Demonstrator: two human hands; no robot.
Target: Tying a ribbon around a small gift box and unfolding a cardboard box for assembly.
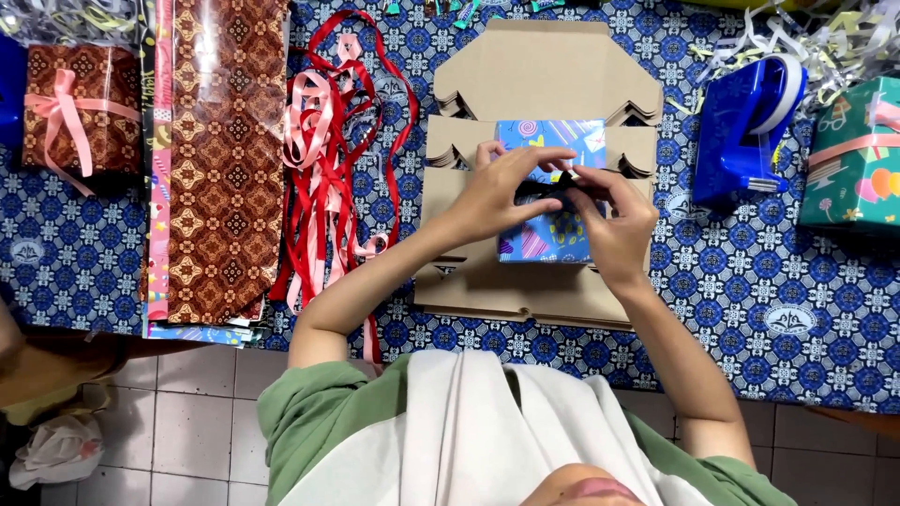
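Observation:
A small box wrapped in blue patterned paper point(553, 141) lies on a stack of flat brown cardboard cut-outs point(544, 70). Both of my hands meet over its middle. My left hand point(502, 192) and my right hand point(614, 225) pinch a dark ribbon point(548, 187) that crosses the top of the box. The fingers cover most of the ribbon, so its knot is hidden.
A heap of red and pink ribbons point(328, 150) lies left of the cardboard. Brown patterned wrapping sheets point(220, 159) and a wrapped gift with a pink bow point(70, 108) are further left. A blue tape dispenser point(745, 126) and a teal wrapped box point(858, 155) stand right.

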